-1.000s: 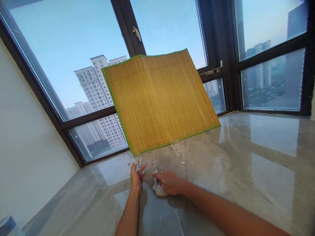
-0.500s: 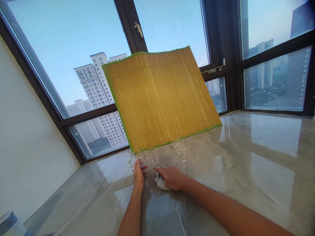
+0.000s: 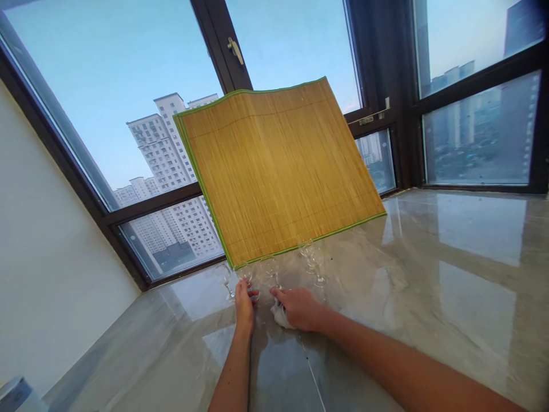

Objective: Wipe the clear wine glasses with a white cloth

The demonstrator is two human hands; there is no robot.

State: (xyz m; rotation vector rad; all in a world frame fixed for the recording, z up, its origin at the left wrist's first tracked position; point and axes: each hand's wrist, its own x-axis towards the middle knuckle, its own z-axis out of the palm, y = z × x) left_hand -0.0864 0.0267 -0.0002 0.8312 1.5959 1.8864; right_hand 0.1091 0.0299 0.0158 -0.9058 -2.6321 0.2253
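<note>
My left hand (image 3: 246, 306) curls its fingers around a clear stemmed glass (image 3: 245, 271), whose lower part is partly hidden by the fingers. Just to its left, another stemmed glass (image 3: 227, 281) stands upright on the glossy stone surface. Bunched under my closed right hand (image 3: 302, 309) is a white cloth (image 3: 281, 316). A third stemmed glass (image 3: 271, 270) stands just beyond the right fingertips; whether they touch it I cannot tell. Further right are more clear glasses (image 3: 319, 274), close together, their outlines faint against the mat.
Behind the glasses a bamboo mat (image 3: 283, 171) with green edging leans against the dark window frame (image 3: 412, 123). A white wall (image 3: 51, 246) rises at left. A white and blue object (image 3: 19, 395), cut off by the picture edge, sits at lower left.
My left hand has shifted slightly right and closed more around its glass. My right hand with the cloth stays nearly in place. The whole view has tilted a little.
</note>
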